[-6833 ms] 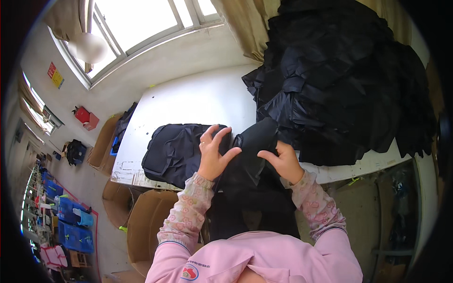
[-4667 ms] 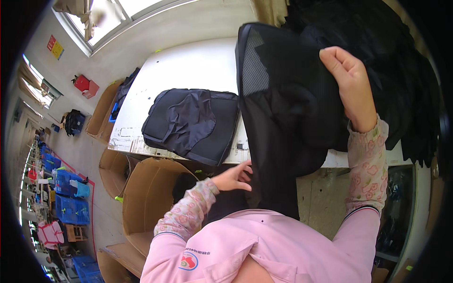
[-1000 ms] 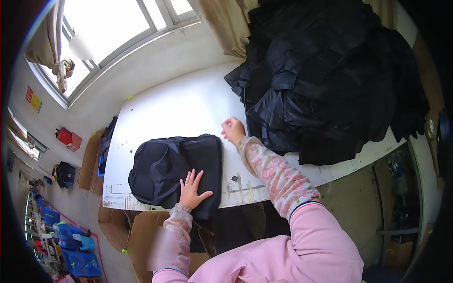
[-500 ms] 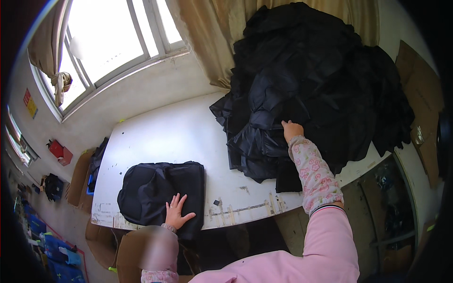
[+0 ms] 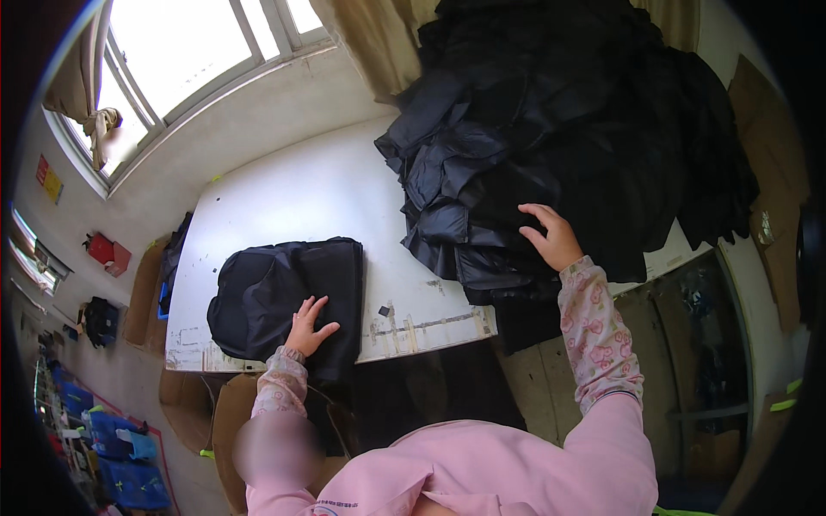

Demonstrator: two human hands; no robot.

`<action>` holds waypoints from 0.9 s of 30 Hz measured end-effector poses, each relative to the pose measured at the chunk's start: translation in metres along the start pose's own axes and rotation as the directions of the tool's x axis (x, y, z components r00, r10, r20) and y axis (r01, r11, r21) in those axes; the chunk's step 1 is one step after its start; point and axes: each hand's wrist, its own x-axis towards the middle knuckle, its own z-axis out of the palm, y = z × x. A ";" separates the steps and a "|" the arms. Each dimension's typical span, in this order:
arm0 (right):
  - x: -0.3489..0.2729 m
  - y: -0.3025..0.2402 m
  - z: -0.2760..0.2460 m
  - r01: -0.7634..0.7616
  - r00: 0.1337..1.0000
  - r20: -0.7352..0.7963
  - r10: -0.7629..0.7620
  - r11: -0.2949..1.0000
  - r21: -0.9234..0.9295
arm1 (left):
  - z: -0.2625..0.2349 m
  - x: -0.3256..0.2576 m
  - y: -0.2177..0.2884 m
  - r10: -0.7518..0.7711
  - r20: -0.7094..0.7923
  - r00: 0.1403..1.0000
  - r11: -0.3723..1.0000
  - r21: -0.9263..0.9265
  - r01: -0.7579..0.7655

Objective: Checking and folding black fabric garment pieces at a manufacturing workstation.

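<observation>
My left hand (image 5: 309, 328) lies with fingers spread on a flat stack of folded black fabric pieces (image 5: 267, 292) near the front left of the white table. The kind of fabric piece cannot be made out for sure. On the right rises a large heap of loose, shiny black fabric (image 5: 551, 138). My right hand (image 5: 553, 236) is at the near side of this heap, thumb and fingers apart, with nothing in it. Whether its fingertips touch the fabric is hard to tell. Part of the heap hangs over the table's front edge.
The white table (image 5: 292, 189) has a worn, taped front edge. Behind it are a window (image 5: 189, 52) and a tan curtain (image 5: 370, 43). Cardboard boxes (image 5: 232, 430) stand below at left, with blue crates (image 5: 129, 482) farther off. A cardboard sheet (image 5: 766, 172) leans at far right.
My right hand has opened from its closed hold on the heap's fabric and shifted slightly right. My left hand stays on the stack. The whole view has shifted, so the table sits higher.
</observation>
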 end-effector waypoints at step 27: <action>0.144 -0.140 0.049 0.264 0.902 0.266 -0.339 0.923 0.280 | -0.043 0.057 0.207 0.348 -0.643 0.682 0.891 0.002 -0.453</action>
